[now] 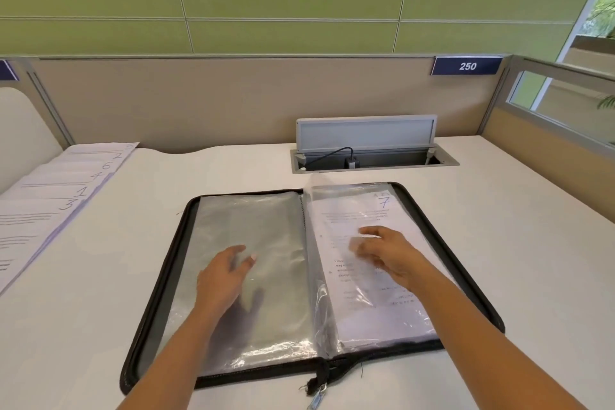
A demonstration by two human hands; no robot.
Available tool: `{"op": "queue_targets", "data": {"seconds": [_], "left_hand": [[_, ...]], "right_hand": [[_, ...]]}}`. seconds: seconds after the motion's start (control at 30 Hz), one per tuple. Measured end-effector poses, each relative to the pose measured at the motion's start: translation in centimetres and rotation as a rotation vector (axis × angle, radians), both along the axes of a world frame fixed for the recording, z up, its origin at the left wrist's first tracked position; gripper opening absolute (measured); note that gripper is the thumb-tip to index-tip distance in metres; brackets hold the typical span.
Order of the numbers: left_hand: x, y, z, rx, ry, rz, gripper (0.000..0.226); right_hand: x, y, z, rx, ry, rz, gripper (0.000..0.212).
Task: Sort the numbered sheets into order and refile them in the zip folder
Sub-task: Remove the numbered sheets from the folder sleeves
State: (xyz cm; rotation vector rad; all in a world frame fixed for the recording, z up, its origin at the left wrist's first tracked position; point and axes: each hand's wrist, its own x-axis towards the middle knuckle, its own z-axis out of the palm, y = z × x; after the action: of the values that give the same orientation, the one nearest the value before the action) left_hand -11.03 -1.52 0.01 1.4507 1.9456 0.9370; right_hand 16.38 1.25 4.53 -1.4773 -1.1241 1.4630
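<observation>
Lying open on the white tabletop [499, 210], a black zip folder [153, 303] shows a printed sheet marked 7 [362, 210] in its right-hand clear sleeve. The left hand [223, 276] rests flat, fingers spread, on the empty plastic sleeves [266, 226]. The right hand [386, 250] is blurred over that sheet, so I cannot tell its grip. Other white numbered sheets [50, 196] lie fanned out well to the left.

Zip folder [253, 376] open: its black edging looks like matt cloth, and the small zip pull [317, 398] is shiny metal. The sleeves [266, 226] inside are clear plastic, glossy and crinkled, with glare streaking across them. Under the plastic, the sheet marked 7 [366, 220] is plain matt white paper, same as the loose sheets [50, 196]. The bench [499, 210] is smooth, matt, off-white. The hatch lid [366, 128] is brushed grey metal. The partition [199, 103] looks like matt beige cloth.
</observation>
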Motion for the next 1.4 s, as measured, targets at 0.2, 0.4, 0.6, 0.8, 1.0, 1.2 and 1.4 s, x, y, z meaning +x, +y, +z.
{"op": "queue_targets", "data": {"seconds": [0.2,0.4,0.6,0.8,1.0,1.2,1.4], "left_hand": [[0.9,1.0,6.8,0.092,-0.517,0.044,0.025],[2.1,0.1,10.6,0.261,-0.322,0.019,0.029],[3.5,0.5,11.3,0.369,-0.023,-0.166,0.032],[2.2,1.9,9.8,-0.179,0.438,-0.324,0.055],[0.8,2.4,6.8,-0.369,0.669,-0.147,0.065],[3.7,4.5,4.5,-0.31,0.533,-0.306,0.06],[7.7,7.8,2.6,-0.189,0.529,-0.468,0.063]], "right_hand": [[-4.3,-2.5,2.4,0.12,-0.052,0.495,0.035],[-6.9,-3.9,0.3,0.132,0.217,0.501,0.034],[-10.2,-4.7,0.2,0.18,0.259,0.688,0.033],[-10.4,-5.0,-0.1,0.15,0.227,0.781,0.034],[-7.5,-2.0,-0.8,0.209,-0.004,0.48,0.023],[-3.3,2.6,-1.0,0.247,-0.265,0.234,0.015],[0.7,8.1,-1.2,0.334,-0.735,0.177,0.018]]}}
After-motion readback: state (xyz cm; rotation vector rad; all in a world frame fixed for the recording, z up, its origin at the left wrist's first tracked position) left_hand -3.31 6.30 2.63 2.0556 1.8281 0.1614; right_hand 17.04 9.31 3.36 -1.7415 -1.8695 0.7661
